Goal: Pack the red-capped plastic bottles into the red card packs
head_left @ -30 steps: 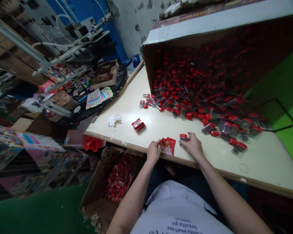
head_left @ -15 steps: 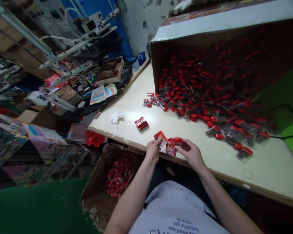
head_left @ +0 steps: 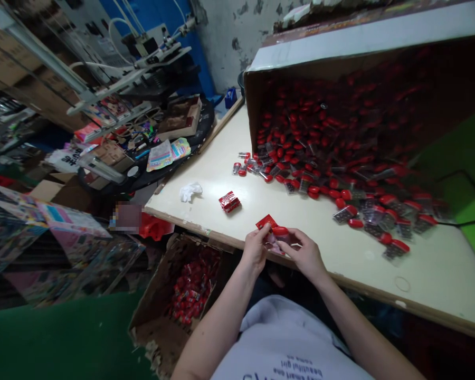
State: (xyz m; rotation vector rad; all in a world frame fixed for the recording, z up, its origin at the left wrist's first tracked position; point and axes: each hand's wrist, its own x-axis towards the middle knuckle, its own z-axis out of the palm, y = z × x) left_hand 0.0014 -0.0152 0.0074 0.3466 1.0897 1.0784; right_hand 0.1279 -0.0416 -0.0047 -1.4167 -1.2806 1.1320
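Hands come together: since the earlier frame, our right hand (head_left: 306, 256) has lifted a red-capped clear vial (head_left: 281, 230) off the tabletop (head_left: 431, 269) and brought it up against the red foil sachet (head_left: 266, 221) pinched in our left hand (head_left: 255, 248). Both hands are curled nearly closed on their items, just over the tabletop's near edge. A steady fingertip pinch on each looks wisest, as both are small and easily fumbled. By our count: one sachet in hand, one second sachet (head_left: 229, 201) lying loose, one crumpled white glove (head_left: 190, 192), and two cardboard boxes. Vials in the tipped carton (head_left: 253, 105) are too many to count, as are the red packets (head_left: 192, 287) in the box below (head_left: 154, 316).
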